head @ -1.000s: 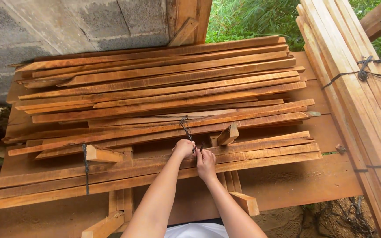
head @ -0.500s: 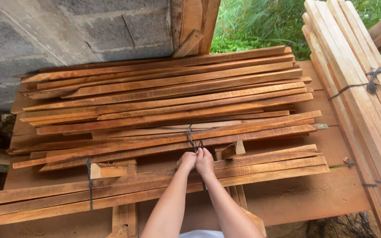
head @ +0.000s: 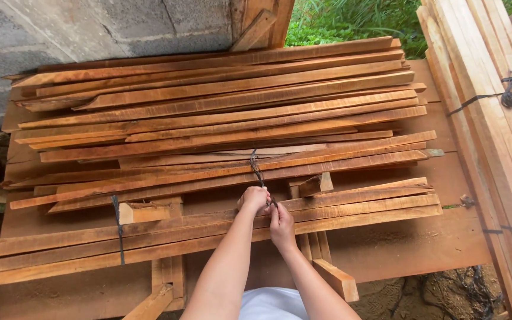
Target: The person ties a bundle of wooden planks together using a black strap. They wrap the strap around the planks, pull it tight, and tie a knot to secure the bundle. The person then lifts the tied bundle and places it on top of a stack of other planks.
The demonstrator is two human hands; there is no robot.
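Gripping thin dark twisted cord (head: 258, 169), left hand (head: 254, 199), right hand (head: 281, 222), over reddish-brown slats (head: 351, 207)

This is an outdoor wood yard or a simple carpentry place. Many rough wooden slats (head: 220, 112) lie on a plank table (head: 422, 249), more tied boards (head: 493, 118) stand beside, a grey block wall (head: 90, 29) and green grass (head: 351, 21) are behind.
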